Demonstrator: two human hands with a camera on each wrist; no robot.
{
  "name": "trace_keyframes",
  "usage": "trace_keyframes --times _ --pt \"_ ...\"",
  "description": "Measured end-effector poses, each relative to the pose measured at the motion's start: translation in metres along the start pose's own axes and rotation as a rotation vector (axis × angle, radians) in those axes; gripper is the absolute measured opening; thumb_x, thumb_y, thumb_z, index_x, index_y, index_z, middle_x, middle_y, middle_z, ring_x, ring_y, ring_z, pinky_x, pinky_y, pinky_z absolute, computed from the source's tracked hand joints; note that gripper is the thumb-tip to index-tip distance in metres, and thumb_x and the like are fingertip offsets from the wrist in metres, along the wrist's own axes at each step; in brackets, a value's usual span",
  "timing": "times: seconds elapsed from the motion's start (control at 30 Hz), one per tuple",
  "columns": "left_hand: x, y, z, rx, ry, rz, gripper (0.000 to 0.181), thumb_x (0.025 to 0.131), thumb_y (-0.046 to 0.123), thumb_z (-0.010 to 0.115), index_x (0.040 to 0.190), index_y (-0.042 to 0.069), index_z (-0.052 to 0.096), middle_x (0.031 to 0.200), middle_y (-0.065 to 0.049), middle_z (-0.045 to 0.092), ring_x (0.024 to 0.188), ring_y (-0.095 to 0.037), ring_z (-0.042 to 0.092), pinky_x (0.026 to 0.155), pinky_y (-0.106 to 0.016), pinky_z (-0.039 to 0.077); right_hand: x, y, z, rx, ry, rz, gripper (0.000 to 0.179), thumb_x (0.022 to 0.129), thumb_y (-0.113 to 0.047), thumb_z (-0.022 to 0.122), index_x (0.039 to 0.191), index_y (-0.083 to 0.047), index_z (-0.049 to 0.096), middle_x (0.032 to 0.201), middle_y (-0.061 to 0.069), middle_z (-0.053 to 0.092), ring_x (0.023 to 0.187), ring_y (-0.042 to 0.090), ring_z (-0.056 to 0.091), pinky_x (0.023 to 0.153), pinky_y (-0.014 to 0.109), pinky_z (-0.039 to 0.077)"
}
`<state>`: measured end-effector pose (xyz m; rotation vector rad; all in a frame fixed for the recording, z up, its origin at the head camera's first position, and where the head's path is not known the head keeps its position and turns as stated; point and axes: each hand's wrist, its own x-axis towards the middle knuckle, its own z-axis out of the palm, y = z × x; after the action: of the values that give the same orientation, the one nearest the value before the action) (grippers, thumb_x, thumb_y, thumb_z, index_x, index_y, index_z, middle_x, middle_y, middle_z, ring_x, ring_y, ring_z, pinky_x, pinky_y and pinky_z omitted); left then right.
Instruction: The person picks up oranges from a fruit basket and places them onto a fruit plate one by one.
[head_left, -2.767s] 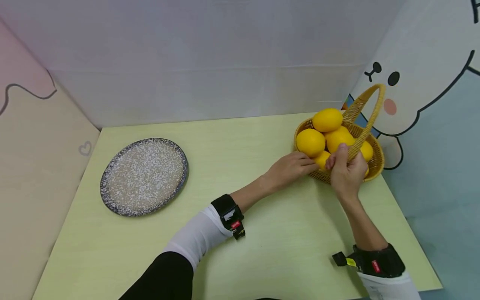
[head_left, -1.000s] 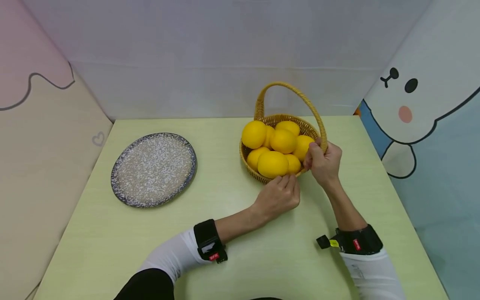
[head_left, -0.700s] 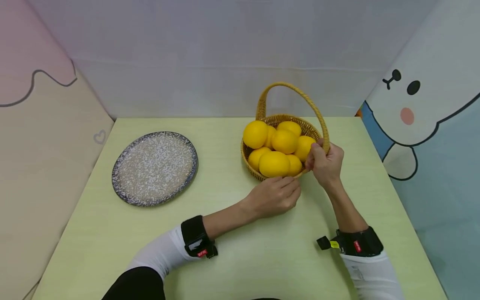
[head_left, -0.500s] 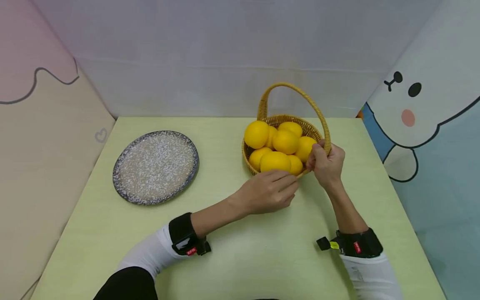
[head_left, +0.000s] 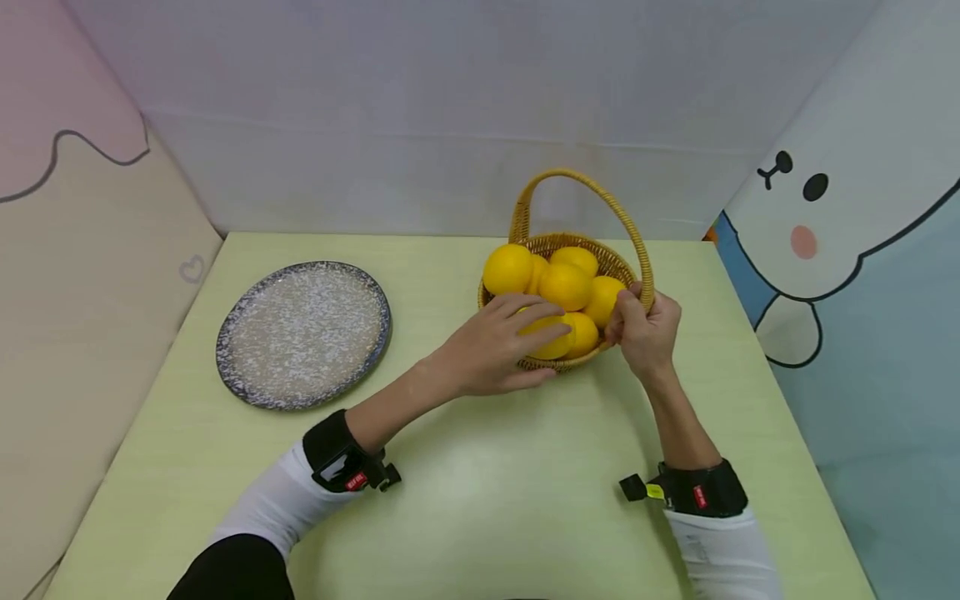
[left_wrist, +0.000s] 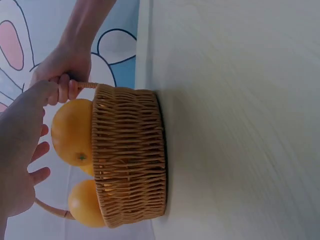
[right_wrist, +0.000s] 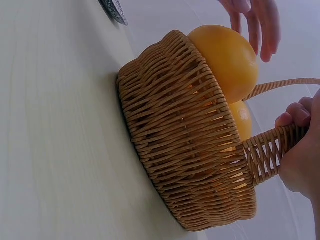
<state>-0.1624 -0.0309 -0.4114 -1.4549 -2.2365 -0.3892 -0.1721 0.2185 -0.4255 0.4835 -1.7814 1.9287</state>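
A wicker basket [head_left: 620, 262] stands on the table, filled with several yellow-orange oranges [head_left: 566, 286]. My right hand [head_left: 647, 337] grips the lower right part of its upright handle [head_left: 630, 223]. Over the basket's front left side, my left hand [head_left: 487, 346] reaches with fingers spread, partly covering the front orange [head_left: 553, 346]. In the right wrist view, a gap shows between the left fingers [right_wrist: 270, 30] and the nearest orange [right_wrist: 227, 60]. The left wrist view has the basket's woven side [left_wrist: 130, 160] resting flat on the tabletop.
A speckled round plate [head_left: 306, 333] with a dark rim lies on the left of the pale green table [head_left: 480, 500]. A plain wall [head_left: 375, 167] rises behind the table, and printed side panels [head_left: 862, 350] flank it.
The basket came left from the table's right corner to the back middle, my right hand still on its handle. My left hand left the basket's front edge, moved left and up, and spread its fingers.
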Motion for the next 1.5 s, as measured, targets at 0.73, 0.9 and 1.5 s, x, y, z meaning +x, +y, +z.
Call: trace_keyframes --times 0.73,0.9,1.5 --pt "-0.010 -0.022 0.016 -0.072 -0.096 -0.126 0.090 0.083 0.067 0.073 0.152 0.013 0.053 0.149 -0.012 0.050 0.139 -0.028 0.039 0.117 -0.046 0.032 -0.004 0.002 0.001 0.041 0.010 0.002 0.037 0.098 0.006 0.045 0.061 0.008 0.042 0.044 0.002 0.044 0.031 0.015 0.042 0.029 0.021 0.040" --pt "-0.008 -0.020 0.018 -0.099 -0.113 -0.134 0.082 0.089 0.059 0.072 0.153 0.011 0.052 0.148 -0.011 0.051 0.137 -0.024 0.041 0.117 -0.040 0.034 -0.005 0.003 0.001 0.059 0.009 -0.005 0.038 0.098 0.006 0.046 0.061 0.011 0.039 0.044 0.002 0.043 0.031 0.017 0.040 0.029 0.021 0.040" --pt "-0.006 -0.021 0.024 -0.210 -0.047 -0.126 0.075 0.087 0.039 0.082 0.149 0.007 0.055 0.146 -0.013 0.054 0.133 -0.024 0.046 0.115 -0.039 0.037 -0.002 0.001 0.002 0.061 -0.012 -0.001 0.038 0.099 0.005 0.046 0.062 0.006 0.040 0.044 0.000 0.041 0.032 0.013 0.037 0.029 0.020 0.038"
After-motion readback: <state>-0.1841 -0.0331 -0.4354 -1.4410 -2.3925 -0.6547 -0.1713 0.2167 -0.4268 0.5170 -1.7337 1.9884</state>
